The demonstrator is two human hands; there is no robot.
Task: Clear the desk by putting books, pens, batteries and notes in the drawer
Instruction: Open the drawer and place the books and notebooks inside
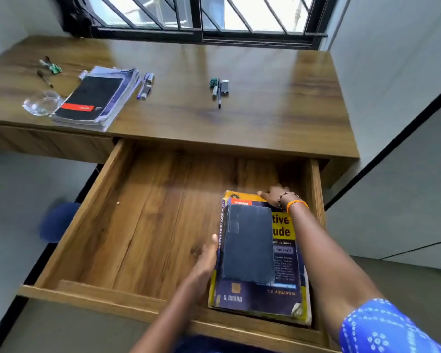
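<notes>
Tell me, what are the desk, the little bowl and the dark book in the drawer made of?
Desk: wood or wood-look laminate, with printed-looking grain and a soft sheen reflecting the window. Bowl: clear glass, or possibly plastic; see-through with bright glints. Dark book: a matte, cloth-like or leatherette cover, scuffed.

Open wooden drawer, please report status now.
Both hands, left and right, on thick yellow-purple book in drawer. Small dark notebook on top. Nothing blocking.

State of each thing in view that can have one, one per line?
Wooden drawer: pulled open.
Thick yellow-and-purple book: lying flat in drawer, right side.
Small dark notebook: lying on that book.
Left hand: open, against book's spine.
Right hand: on book's far edge.
Clear glass bowl: upright on desk.
</notes>
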